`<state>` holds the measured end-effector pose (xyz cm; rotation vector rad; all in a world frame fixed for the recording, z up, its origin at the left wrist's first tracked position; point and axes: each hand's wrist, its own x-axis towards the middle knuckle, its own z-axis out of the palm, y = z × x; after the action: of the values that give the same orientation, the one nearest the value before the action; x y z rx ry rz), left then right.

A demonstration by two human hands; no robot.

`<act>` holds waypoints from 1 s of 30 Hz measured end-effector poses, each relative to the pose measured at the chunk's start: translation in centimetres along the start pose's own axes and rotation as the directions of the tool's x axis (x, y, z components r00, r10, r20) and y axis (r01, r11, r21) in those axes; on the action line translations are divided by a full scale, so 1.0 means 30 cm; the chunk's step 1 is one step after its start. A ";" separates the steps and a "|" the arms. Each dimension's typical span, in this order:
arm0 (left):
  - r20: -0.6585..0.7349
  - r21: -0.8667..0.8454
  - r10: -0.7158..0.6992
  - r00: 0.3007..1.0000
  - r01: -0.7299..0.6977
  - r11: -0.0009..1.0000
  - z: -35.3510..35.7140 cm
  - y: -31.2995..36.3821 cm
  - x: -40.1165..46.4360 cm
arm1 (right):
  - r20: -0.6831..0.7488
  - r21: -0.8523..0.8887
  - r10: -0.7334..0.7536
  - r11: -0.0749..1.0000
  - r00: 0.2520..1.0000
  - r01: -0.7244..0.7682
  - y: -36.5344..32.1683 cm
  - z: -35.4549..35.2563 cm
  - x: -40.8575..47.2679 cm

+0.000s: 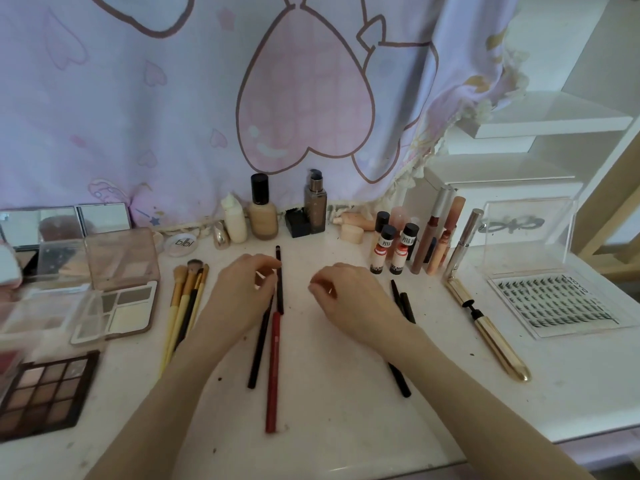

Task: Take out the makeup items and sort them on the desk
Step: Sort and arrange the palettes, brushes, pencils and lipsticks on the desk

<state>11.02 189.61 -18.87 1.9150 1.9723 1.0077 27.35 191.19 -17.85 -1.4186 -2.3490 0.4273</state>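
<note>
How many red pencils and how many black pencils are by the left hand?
Red makeup pencil: 1
Black makeup pencils: 2, the straight black makeup pencil pinched by the left hand and the slanted black makeup pencil beside the red one
Total: 3

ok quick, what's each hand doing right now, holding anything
Left hand: fingers pinch the dark pencil near its upper part.
Right hand: fingers loosely curled over the desk, holding nothing visible.
</note>
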 end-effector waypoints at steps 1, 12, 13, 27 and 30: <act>-0.020 0.008 -0.023 1.000 0.023 1.000 -0.005 -0.020 0.003 | 0.003 0.017 0.051 0.999 0.999 -0.051 -0.021 0.020 0.034; -0.052 -0.113 -0.086 0.995 0.080 0.990 0.012 -0.103 -0.022 | 0.178 -0.167 0.329 0.939 0.927 -0.301 -0.100 0.097 0.246; -0.033 -0.113 -0.086 0.996 0.082 0.990 0.014 -0.103 -0.023 | 0.195 -0.163 0.332 0.939 0.923 -0.303 -0.098 0.092 0.257; -0.060 -0.184 -0.027 0.998 0.015 0.983 0.003 -0.022 -0.057 | 0.242 0.867 0.202 0.394 0.949 -0.305 -0.079 0.008 0.189; -0.090 -0.189 0.004 0.996 -0.021 0.982 -0.013 -0.013 -0.055 | 0.167 0.894 0.208 0.381 0.964 -0.237 -0.094 0.011 0.188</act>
<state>10.68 187.96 -19.30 1.8109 1.8359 1.2572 22.58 194.93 -16.06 -1.0900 -1.3843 1.5400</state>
